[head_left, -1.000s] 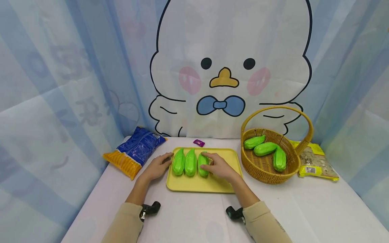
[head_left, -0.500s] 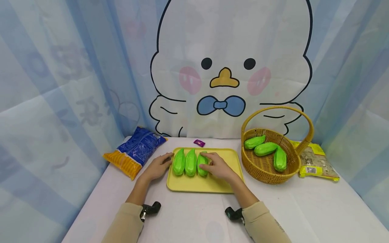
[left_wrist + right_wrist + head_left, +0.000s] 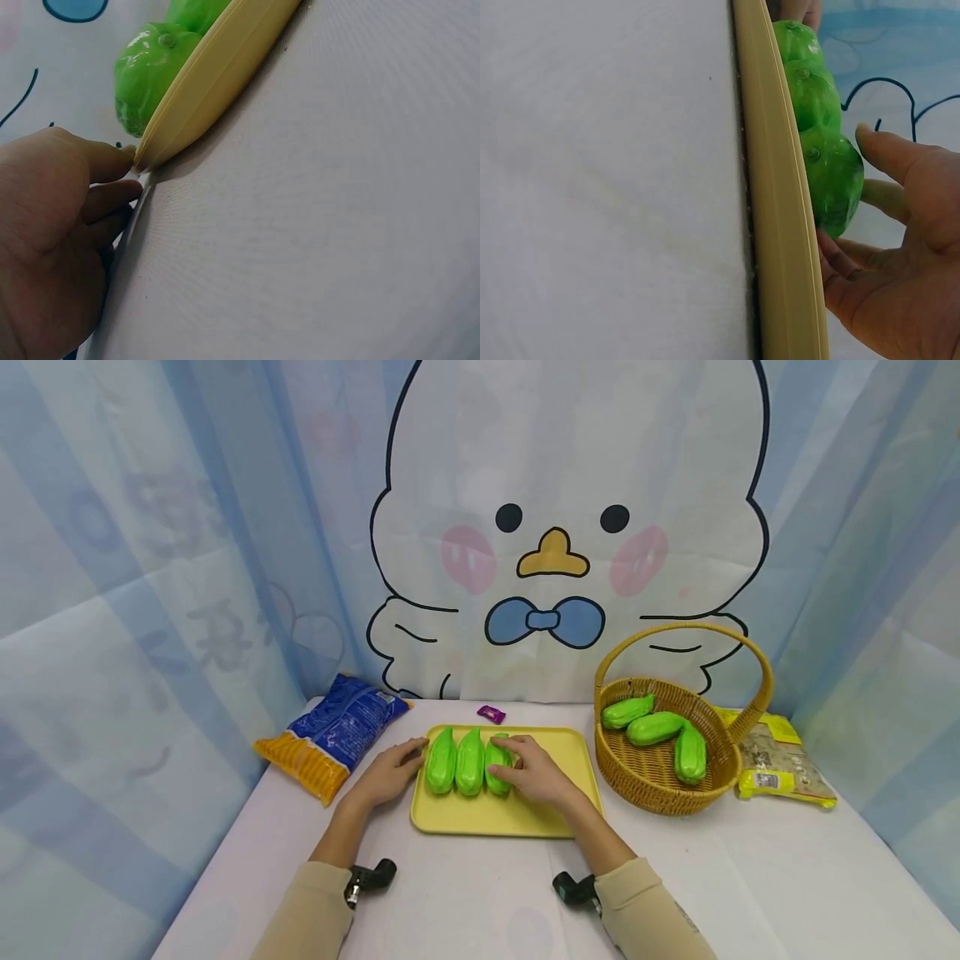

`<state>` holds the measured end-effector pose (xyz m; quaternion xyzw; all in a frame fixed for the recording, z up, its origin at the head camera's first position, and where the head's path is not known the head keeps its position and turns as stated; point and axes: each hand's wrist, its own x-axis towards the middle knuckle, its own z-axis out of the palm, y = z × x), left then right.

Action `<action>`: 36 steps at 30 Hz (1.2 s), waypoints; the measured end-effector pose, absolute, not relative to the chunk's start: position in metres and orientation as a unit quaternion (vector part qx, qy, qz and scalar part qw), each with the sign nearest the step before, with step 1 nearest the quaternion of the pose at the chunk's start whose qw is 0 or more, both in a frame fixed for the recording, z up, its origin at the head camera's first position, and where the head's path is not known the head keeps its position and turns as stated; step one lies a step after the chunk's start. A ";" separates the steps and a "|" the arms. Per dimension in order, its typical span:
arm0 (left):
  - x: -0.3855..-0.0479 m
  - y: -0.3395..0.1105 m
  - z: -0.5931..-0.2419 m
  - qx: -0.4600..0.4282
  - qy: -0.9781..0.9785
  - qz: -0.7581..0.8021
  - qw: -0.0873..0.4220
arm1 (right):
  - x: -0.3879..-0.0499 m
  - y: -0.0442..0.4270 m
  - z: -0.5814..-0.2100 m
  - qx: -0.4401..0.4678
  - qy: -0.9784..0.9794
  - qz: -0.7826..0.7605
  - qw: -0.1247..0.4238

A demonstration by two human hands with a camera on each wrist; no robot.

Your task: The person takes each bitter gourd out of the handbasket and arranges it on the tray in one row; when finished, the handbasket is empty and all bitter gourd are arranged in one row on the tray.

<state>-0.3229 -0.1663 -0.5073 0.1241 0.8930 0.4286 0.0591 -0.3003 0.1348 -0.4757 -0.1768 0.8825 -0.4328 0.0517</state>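
Note:
Three glossy green toy zucchinis lie side by side on a yellow tray [image 3: 491,821]: the left zucchini [image 3: 441,763], the middle zucchini [image 3: 470,763] and the right zucchini [image 3: 497,766]. My right hand [image 3: 534,770] holds the right zucchini between thumb and fingers; in the right wrist view the right zucchini [image 3: 829,176] sits between the thumb and the lower fingers of the right hand [image 3: 922,247]. At the tray's left rim, my left hand [image 3: 390,772] rests with relaxed fingers. Its thumb [image 3: 112,162] touches the rim in the left wrist view.
A wicker basket [image 3: 667,797] with several green zucchinis stands to the right. Behind it lies a yellow-edged packet [image 3: 783,764]. A blue and orange bag [image 3: 337,727] lies at the left, and a small purple wrapped candy [image 3: 491,713] lies beyond the tray.
My right hand has shifted slightly left with the right zucchini, narrowing the gap to the middle one. The left hand and the tray have stayed in place.

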 end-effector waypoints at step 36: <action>-0.322 -0.167 -0.506 0.131 0.896 0.421 0.058 | -0.296 0.136 -0.473 -0.176 0.886 -0.426 0.051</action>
